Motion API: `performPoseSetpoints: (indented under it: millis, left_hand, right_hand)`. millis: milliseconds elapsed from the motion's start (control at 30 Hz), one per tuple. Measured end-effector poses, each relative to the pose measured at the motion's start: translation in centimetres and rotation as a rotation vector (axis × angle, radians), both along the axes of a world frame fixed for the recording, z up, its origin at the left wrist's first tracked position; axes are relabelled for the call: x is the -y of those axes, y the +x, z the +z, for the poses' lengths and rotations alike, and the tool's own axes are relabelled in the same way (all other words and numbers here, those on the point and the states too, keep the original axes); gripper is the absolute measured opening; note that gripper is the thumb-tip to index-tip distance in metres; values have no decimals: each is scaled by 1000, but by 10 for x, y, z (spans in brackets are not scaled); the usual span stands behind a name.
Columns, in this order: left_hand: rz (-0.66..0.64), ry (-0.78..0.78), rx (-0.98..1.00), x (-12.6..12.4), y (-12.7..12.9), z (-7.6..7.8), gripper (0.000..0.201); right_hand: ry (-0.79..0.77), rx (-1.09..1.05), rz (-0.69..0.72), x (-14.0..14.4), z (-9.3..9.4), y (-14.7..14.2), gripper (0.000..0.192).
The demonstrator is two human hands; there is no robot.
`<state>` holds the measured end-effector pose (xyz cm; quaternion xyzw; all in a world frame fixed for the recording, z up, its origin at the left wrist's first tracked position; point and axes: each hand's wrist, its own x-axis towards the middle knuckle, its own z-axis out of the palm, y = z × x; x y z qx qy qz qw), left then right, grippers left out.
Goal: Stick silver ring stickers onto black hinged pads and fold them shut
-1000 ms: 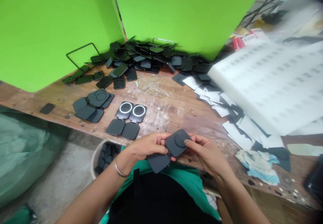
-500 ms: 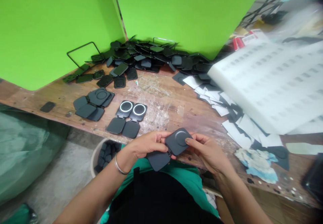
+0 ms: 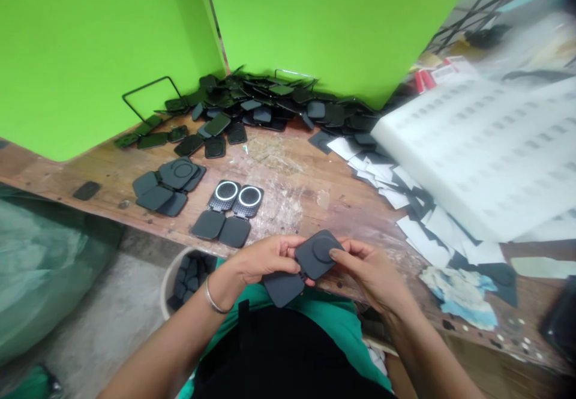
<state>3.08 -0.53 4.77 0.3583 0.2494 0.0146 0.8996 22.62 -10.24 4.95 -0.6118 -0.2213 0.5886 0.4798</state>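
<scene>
Near the table's front edge, a dark grey folding wireless charger (image 3: 315, 254) is held spread out, its two square pads joined by a hinge. A faint ring marks its upper pad. My left hand (image 3: 274, 255) is closed on its left side by the hinge. On the right edge of the upper pad, my right hand (image 3: 366, 267) pinches with the thumb near the ring. To the left lie two unfolded chargers (image 3: 225, 192) with white rings and honeycomb-like surfaces showing. Farther left rests a small stack of dark chargers (image 3: 168, 183).
A heap of black pads (image 3: 270, 105) lies against the green panels (image 3: 315, 21). White and black sheets (image 3: 423, 231) sit beside a large white foam block (image 3: 486, 159) at right. A crumpled cloth (image 3: 461, 294) lies front right. Below the table stands a bucket (image 3: 170, 279) of dark pieces.
The upper pad has tilted slightly, so its ring looks dark where it shone before. Both hands keep nearly the same hold. The view has shifted a little.
</scene>
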Motion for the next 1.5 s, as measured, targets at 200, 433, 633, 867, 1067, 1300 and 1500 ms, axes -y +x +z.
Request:
performPoseSetpoints:
  millis: [200,433,633,867,1067,1300,1500]
  left_hand:
    - [7,5,-6,0,0,-2,62]
    - [39,31,-51,2,1,4,54]
    - [66,94,-71,5,3,6,56]
    - [61,174,-76,6,4,12,57]
    - [69,240,-75,8,5,13,55]
    - [61,315,-74,10,4,11,55]
    - [63,367,-10,14,4,8,48]
  right_hand:
    - [22,23,11,1,-2,1,39]
    - [57,176,25,-1,2,-2,41]
    - [124,333,13,0,-1,-4,40]
    - [176,468,16,2,-2,-7,38]
    - [202,540,21,2,-3,-9,32]
    - [244,754,95,3,-4,-9,32]
    - [151,1333,343,3,7,1,33]
